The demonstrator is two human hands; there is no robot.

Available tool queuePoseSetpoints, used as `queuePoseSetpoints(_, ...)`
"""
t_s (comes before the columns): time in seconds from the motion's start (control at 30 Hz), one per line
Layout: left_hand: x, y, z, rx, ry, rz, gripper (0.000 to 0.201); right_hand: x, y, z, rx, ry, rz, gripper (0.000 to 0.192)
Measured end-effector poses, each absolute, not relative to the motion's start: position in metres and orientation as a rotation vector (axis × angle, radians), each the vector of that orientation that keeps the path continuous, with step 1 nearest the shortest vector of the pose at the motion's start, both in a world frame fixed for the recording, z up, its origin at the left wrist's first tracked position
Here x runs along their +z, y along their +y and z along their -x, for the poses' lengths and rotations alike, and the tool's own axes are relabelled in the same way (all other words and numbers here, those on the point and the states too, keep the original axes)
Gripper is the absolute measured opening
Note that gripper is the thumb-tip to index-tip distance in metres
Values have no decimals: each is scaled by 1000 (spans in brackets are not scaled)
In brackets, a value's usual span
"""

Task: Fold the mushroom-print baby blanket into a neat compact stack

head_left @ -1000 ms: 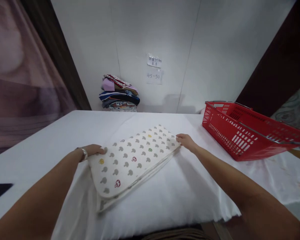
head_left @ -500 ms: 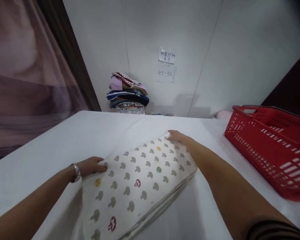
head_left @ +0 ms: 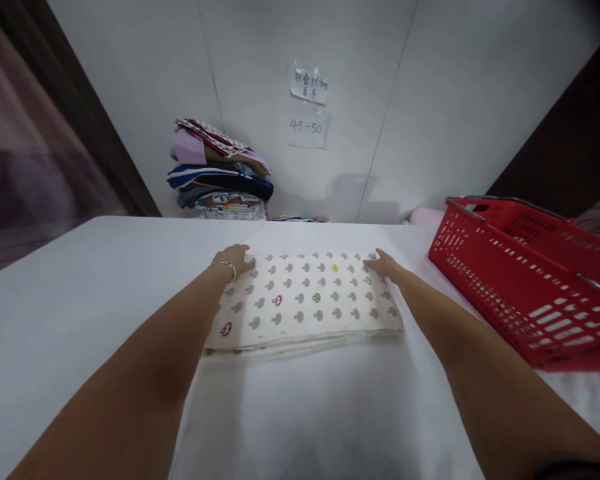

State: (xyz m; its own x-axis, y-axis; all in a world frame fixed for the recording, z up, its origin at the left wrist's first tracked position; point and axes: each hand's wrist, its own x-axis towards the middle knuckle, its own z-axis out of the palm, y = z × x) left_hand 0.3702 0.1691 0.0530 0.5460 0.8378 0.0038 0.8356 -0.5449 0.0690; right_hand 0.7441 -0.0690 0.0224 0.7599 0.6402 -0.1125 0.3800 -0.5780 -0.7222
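A folded white cloth [head_left: 305, 293] printed with grey mushrooms and a few red, green and yellow ones lies across the white table. Its layered folded edge faces me. At the far left corner, my left hand [head_left: 235, 260], with a bracelet at the wrist, grips the cloth, thumb on top and fingers at the far edge. My right hand [head_left: 384, 265] holds the far right corner in the same way. The undersides of both grips are hidden.
A red plastic basket [head_left: 520, 280] with metal handles stands on the right of the white table [head_left: 105, 287]. Beyond the far edge is a stack of folded fabrics [head_left: 220, 173] against the wall. Two paper notes [head_left: 307, 127] hang there. A pinkish curtain [head_left: 25, 153] is at left.
The cloth has turned from slanting to nearly square with the table and lies farther from me. My left hand has moved forward and right to its far left corner; my right hand stays at the right corner.
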Motion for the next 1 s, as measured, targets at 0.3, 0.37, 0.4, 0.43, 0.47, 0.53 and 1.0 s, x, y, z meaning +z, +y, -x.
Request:
queuePoseSetpoints(0.3, 17, 71, -265, 539, 826, -2971, 49, 19, -170, -689, 599, -841, 2354, 79)
queuePoseSetpoints(0.37, 11, 39, -251, 507, 691, -2957, 52, 20, -187, -675, 594, -839, 2350, 76)
queuePoseSetpoints(0.4, 10, 25, -248, 476, 660, -2959, 54, 21, -193, -668, 610, -824, 2333, 75)
queuePoseSetpoints(0.43, 10, 14, -248, 436, 649, -2966, 54, 22, -197, -663, 639, -794, 2310, 76)
queuePoseSetpoints(0.47, 10, 5, -250, 390, 657, -2979, 54, 23, -200, -658, 674, -755, 2283, 77)
queuePoseSetpoints(0.53, 15, -6, -258, 299, 716, -3005, 50, 25, -202, -651, 729, -651, 2232, 81)
queuePoseSetpoints(1.0, 32, -78, -221, 34, 683, -3082, 46, 18, -310, -615, 718, -774, 2143, 77)
